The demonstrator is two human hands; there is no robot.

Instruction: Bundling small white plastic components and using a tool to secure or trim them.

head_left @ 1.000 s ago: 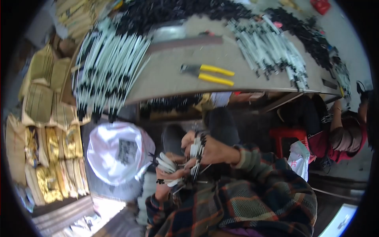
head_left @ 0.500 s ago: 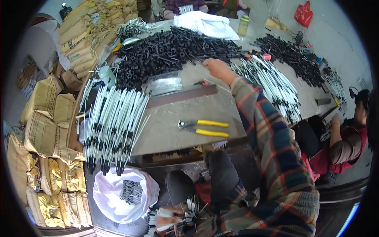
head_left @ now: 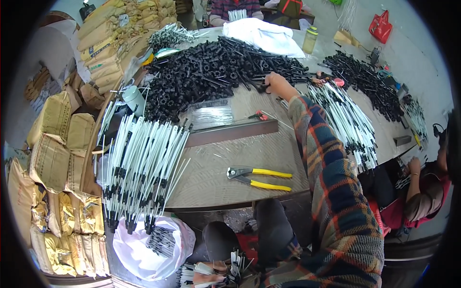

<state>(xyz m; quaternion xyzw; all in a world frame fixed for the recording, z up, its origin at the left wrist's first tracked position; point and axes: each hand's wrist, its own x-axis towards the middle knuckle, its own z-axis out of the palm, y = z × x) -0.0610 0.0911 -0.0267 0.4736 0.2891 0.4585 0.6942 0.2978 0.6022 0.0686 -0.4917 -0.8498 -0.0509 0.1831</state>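
Observation:
My right hand (head_left: 281,87), in a plaid sleeve, reaches to the near right edge of a big heap of black plastic parts (head_left: 201,72). Its fingers are pinched together at a dark part there, whose shape is mostly hidden. Low in the picture, by my lap, my left hand (head_left: 210,278) is closed around a bundle of thin white-and-black rods (head_left: 236,263). Yellow-handled pliers (head_left: 259,177) lie on the table (head_left: 211,192). Right of my right hand spreads a pile of similar white rods (head_left: 343,117).
More white-and-black rods (head_left: 144,163) overhang the table's left front edge, above a white sack (head_left: 180,245). A brown metal bar (head_left: 230,133) lies beside a clear bag of thin pins (head_left: 211,115). Wrapped packages (head_left: 50,120) stack at left. Co-workers sit at the right and far side.
The view has shifted, so the table things appear farther right and lower. My right hand has moved slightly right along the heap's edge. My left hand still holds the rods.

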